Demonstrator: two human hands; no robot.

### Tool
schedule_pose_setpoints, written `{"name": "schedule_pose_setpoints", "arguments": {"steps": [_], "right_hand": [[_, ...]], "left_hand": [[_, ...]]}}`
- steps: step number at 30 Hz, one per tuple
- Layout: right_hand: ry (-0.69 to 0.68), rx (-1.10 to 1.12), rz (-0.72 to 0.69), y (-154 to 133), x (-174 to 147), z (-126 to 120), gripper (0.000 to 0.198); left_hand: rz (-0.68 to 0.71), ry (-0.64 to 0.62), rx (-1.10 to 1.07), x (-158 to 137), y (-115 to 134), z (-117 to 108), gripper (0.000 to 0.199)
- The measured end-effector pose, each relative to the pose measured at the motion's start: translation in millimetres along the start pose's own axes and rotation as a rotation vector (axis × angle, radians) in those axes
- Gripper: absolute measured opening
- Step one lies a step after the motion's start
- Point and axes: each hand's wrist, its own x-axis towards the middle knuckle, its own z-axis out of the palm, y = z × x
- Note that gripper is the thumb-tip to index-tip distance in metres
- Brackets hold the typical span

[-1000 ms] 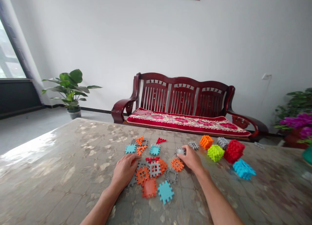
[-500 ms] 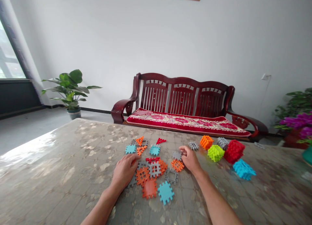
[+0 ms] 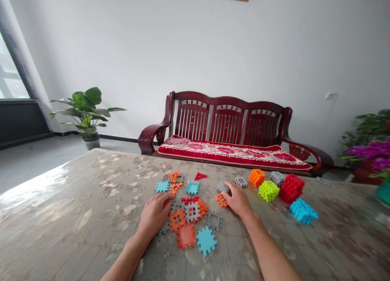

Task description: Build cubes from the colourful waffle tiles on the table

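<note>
1. Turquoise panel (image 3: 206, 240): lying loose, nearest, on the bench (image 3: 91, 232).
2. Left hand (image 3: 155, 214): resting palm-down, partly hiding a dark-grey panel (image 3: 164, 227); grip indeterminable.
3. Right hand (image 3: 239, 199): curling over an orange lattice panel (image 3: 221, 199) and a small grey panel (image 3: 223, 187), obscuring edges; grasp indeterminable.
4. Five blocks (image 3: 289, 189): standing at right, seemingly complete; flat panels are apparently awaiting joining.
</note>
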Motion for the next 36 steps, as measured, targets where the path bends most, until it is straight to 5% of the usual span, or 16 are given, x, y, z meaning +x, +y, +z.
{"name": "schedule_pose_setpoints", "arguments": {"steps": [9, 18, 36], "right_hand": [[0.07, -0.018, 0.079, 2, 2, 7, 0.04], [0.397, -0.092, 0.212, 32, 11, -3, 0.048], [0.198, -0.175, 0.5, 46, 13, -8, 0.053]], "left_hand": [[0.001, -0.008, 0.016, 0, -1, 1, 0.03], [0.007, -0.001, 0.03, 1, -5, 3, 0.029], [-0.003, -0.027, 0.04, 1, -3, 1, 0.029]]}}
